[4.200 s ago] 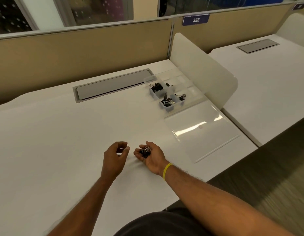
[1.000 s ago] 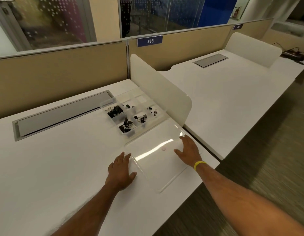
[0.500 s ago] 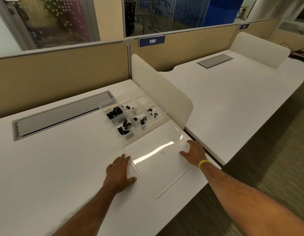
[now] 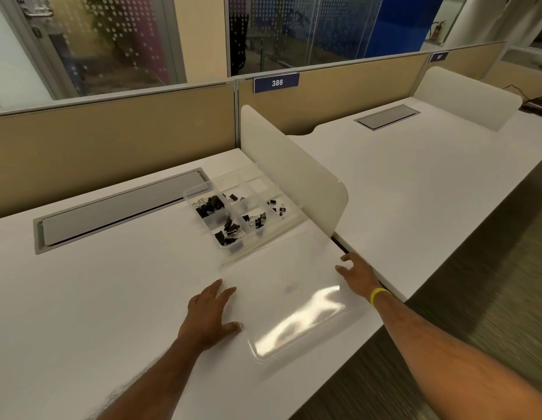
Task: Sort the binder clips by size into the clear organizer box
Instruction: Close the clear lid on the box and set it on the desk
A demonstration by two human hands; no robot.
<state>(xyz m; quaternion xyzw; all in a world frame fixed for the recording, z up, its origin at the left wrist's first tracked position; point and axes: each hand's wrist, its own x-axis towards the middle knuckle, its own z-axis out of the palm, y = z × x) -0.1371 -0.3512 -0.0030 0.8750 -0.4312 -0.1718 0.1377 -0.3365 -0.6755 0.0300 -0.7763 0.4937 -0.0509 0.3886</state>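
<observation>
The clear organizer box point(image 4: 200, 190) stands open on the white desk, beside the white divider. Black binder clips point(image 4: 209, 205) lie in several of its compartments. Its clear lid point(image 4: 297, 294) is folded out toward me, flat or nearly flat above the desk. My left hand point(image 4: 210, 313) lies flat with straight fingers at the lid's left edge, thumb at its near corner. My right hand point(image 4: 357, 274), with a yellow wristband, touches the lid's right edge with spread fingers. Neither hand holds a clip.
A white divider panel point(image 4: 291, 174) rises just right of the box. A grey cable hatch point(image 4: 118, 209) is set into the desk point(image 4: 81, 298) behind left. The desk's front edge runs close under my right forearm. A second desk point(image 4: 415, 177) lies beyond the divider.
Earlier my right hand held a bunch of clips; now both hands are at the lid's edges. Over the last second the right hand slid out to the lid's right edge.
</observation>
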